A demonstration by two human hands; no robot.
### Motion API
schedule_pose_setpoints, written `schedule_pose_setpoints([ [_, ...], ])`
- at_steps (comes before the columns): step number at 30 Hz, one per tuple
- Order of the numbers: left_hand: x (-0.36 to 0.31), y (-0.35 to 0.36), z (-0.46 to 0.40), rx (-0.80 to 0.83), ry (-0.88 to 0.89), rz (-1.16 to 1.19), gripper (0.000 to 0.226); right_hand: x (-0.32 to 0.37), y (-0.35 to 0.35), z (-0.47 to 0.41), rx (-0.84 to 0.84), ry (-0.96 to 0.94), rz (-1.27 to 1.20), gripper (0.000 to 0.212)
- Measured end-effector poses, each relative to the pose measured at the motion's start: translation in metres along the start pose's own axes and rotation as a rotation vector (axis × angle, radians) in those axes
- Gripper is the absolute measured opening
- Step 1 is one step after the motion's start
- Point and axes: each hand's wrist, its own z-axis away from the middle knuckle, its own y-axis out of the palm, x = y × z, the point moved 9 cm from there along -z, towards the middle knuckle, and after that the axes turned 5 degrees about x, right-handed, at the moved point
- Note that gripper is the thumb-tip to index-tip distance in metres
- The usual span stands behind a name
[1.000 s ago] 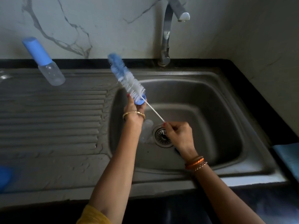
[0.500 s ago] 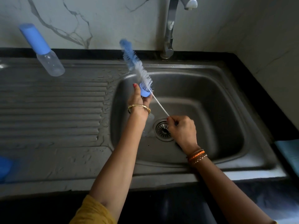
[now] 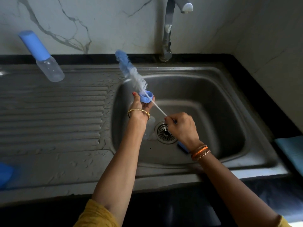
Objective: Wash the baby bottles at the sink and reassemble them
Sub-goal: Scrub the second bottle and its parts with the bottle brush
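Note:
My left hand (image 3: 139, 107) holds a small blue bottle ring (image 3: 146, 98) over the sink basin (image 3: 213, 102). A blue-and-white bottle brush (image 3: 131, 72) passes through the ring, its bristles sticking out up and to the left. My right hand (image 3: 182, 126) pinches the brush's thin white stem above the drain (image 3: 165, 132). A clear bottle body (image 3: 150, 126) lies in the basin, partly hidden behind my left wrist. An assembled bottle with a blue cap (image 3: 41, 56) stands at the back left of the drainboard.
The tap (image 3: 168, 28) rises behind the basin and no water runs from it. The ribbed steel drainboard (image 3: 54, 112) spreads to the left. A blue object (image 3: 5, 175) sits at the left edge. A blue cloth (image 3: 291, 153) lies on the right counter.
The brush has slid further through the ring, so more bristles stand beyond it. My right hand stays on the stem. The camera view shifted slightly.

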Motion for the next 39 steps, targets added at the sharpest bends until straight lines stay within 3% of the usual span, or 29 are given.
schedule_pose_setpoints([
  [3, -0.01, -0.006, -0.006, -0.022, 0.022, 0.074, 0.034, -0.009, 0.006, 0.015, 0.045, 0.001, 0.0, 0.022],
  [7, -0.019, -0.02, -0.004, -0.117, 0.082, 0.004, 0.047, -0.052, -0.012, 0.02, 0.0, 0.161, 0.078, 0.022],
  [10, -0.018, -0.005, 0.001, -0.073, 0.104, -0.045, 0.036, -0.057, -0.018, 0.013, -0.031, 0.169, 0.018, 0.024],
  [16, -0.001, 0.001, 0.005, 0.033, 0.055, -0.092, 0.023, -0.044, -0.033, 0.019, -0.277, 0.085, -0.128, 0.022],
  [20, 0.001, -0.008, 0.003, 0.01, 0.027, -0.096, 0.027, -0.042, -0.028, 0.017, -0.136, -0.038, -0.089, 0.023],
  [22, 0.005, -0.009, 0.005, 0.007, 0.001, -0.088, 0.031, -0.047, -0.02, 0.013, -0.068, -0.003, -0.057, 0.025],
  [27, 0.005, -0.009, 0.009, -0.001, 0.003, -0.138, 0.032, -0.065, -0.041, 0.0, -0.18, 0.137, 0.004, 0.024],
  [30, 0.008, -0.016, 0.01, -0.018, 0.057, -0.388, 0.017, -0.067, -0.055, -0.006, -0.228, 0.093, 0.014, 0.024],
  [32, 0.007, -0.022, 0.007, -0.025, 0.127, -0.614, 0.025, -0.069, -0.061, -0.012, -0.219, 0.06, 0.033, 0.024],
  [35, -0.003, -0.027, 0.0, -0.031, 0.252, -1.252, 0.04, -0.07, -0.069, -0.019, -0.221, 0.011, 0.087, 0.024],
  [37, 0.01, -0.038, -0.006, 0.037, 0.076, -1.875, 0.035, -0.068, -0.069, -0.02, -0.205, -0.011, 0.11, 0.025],
  [39, 0.031, -0.073, -0.001, 0.12, -0.394, -2.189, 0.028, -0.065, -0.065, -0.02, -0.175, -0.026, 0.107, 0.025],
])
